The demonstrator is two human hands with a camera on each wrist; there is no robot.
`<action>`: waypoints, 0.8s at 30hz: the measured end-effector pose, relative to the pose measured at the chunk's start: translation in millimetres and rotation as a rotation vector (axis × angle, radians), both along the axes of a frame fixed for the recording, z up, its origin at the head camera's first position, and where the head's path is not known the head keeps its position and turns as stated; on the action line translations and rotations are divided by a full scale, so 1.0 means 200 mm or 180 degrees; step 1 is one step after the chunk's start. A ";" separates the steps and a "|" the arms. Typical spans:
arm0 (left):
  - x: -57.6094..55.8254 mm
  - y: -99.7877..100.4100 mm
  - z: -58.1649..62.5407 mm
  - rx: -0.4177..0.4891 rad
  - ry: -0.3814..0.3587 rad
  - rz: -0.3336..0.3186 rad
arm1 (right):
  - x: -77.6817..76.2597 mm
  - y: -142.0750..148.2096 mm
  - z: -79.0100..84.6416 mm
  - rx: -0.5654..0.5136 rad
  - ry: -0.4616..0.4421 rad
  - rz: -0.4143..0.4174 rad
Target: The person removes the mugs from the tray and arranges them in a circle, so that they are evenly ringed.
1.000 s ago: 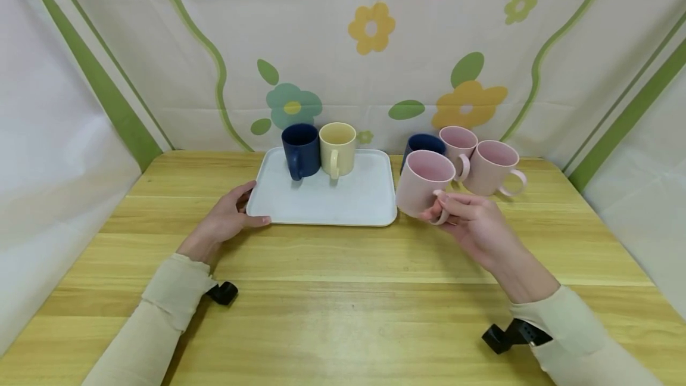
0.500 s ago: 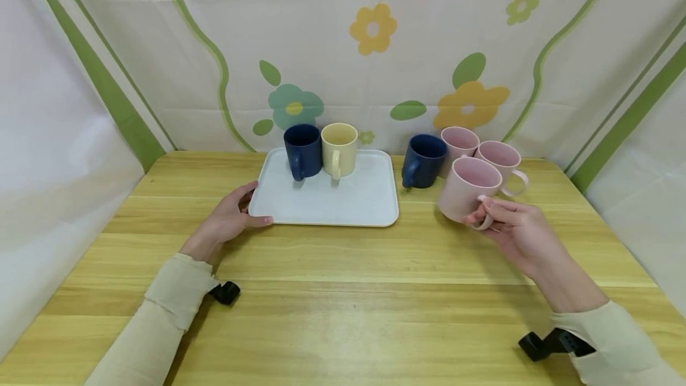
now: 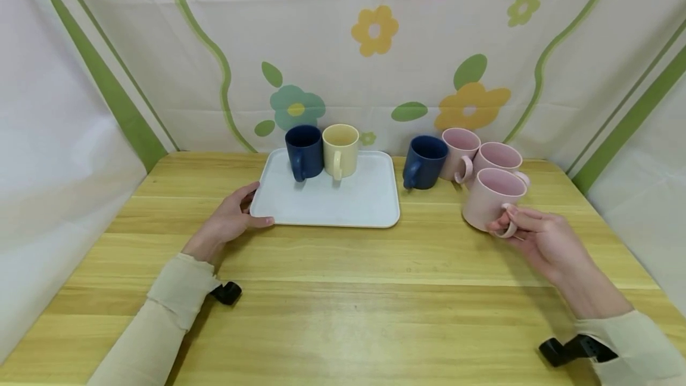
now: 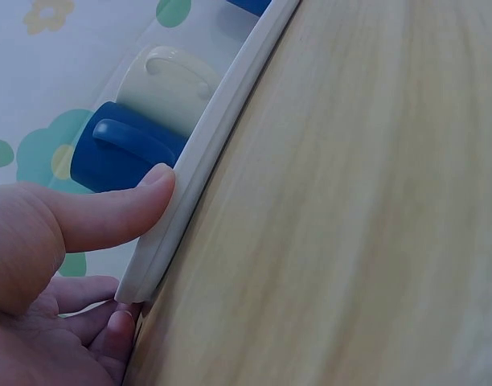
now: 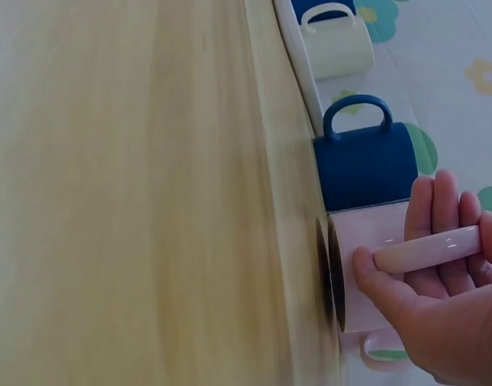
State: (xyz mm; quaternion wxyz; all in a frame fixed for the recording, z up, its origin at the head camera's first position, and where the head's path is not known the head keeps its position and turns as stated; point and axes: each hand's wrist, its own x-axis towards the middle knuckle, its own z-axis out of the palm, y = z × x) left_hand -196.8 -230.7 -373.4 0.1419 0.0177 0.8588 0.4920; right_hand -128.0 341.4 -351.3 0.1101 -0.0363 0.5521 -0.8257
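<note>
My right hand [image 3: 549, 243] pinches the handle of a pink mug [image 3: 485, 204], upright and close over the table on the right. In the right wrist view, thumb and fingers lie on either side of the handle [image 5: 431, 249], and a dark shadow shows beside the mug's base. My left hand [image 3: 230, 219] holds the near left corner of a white tray [image 3: 327, 204], thumb on the front rim and fingers around the corner. On the tray's back part stand a navy mug [image 3: 313, 162] and a cream mug [image 3: 349, 156], side by side with handles toward me.
Right of the tray, a second navy mug [image 3: 429, 165] stands on the wooden table [image 3: 343, 302]. Beside it are a pink mug [image 3: 452, 156] and another pink mug [image 3: 499, 155], partly hidden behind the held one. A flowered cloth [image 3: 321, 28] hangs behind the table.
My right hand has carried the pink mug rightward and slightly toward me, away from the tray's right edge, uncovering the navy mug on the table. The left hand stays at the tray.
</note>
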 end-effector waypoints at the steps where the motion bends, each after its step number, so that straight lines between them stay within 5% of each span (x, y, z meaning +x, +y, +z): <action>1: 0.00 0.00 0.00 0.0004 -0.0004 -0.0001 | 0.00 0.01 0.00 -0.0004 0.0005 0.0004; 16: -0.01 -0.01 0.00 0.0044 -0.0040 0.0007 | 0.01 0.08 -0.04 -0.0129 0.0106 0.0058; 24: 0.00 0.00 0.01 0.0045 -0.0082 0.0022 | 0.02 0.11 -0.03 -0.0032 -0.0085 -0.0042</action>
